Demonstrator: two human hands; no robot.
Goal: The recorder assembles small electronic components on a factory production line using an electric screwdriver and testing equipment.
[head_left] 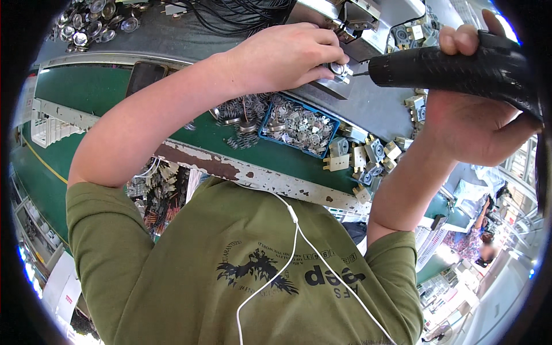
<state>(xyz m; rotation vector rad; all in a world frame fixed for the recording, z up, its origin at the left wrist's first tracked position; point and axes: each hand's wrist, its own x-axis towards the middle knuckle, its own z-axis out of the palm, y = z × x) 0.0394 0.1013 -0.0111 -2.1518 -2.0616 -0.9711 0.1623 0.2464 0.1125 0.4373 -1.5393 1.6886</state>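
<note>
At the bench's far side, in front of a metal fixture, we had a small metal part pinched between the thumb and fingers of our left hand, its silvery face turned partly toward us. Our right hand was closed around a black power screwdriver, fingers wrapped over its top, with the thin bit aimed at the part; whether the tip touched it we could not tell. Nearer to us, below the left hand, sat a blue tray heaped with small metal pieces, and beside it on the left lay a tangle of coiled metal bits. To the tray's right we saw cream and grey blocks scattered toward our right forearm. Beyond our left forearm a dark, flat, phone-like device lay by the bench edge, while black cables and a pile of round metal cups lay farther back. A chipped white rail ran along the near side of the green surface, close to our olive shirt and the white cord hanging over it. Well off to the right, a person in a patterned top was visible.
</note>
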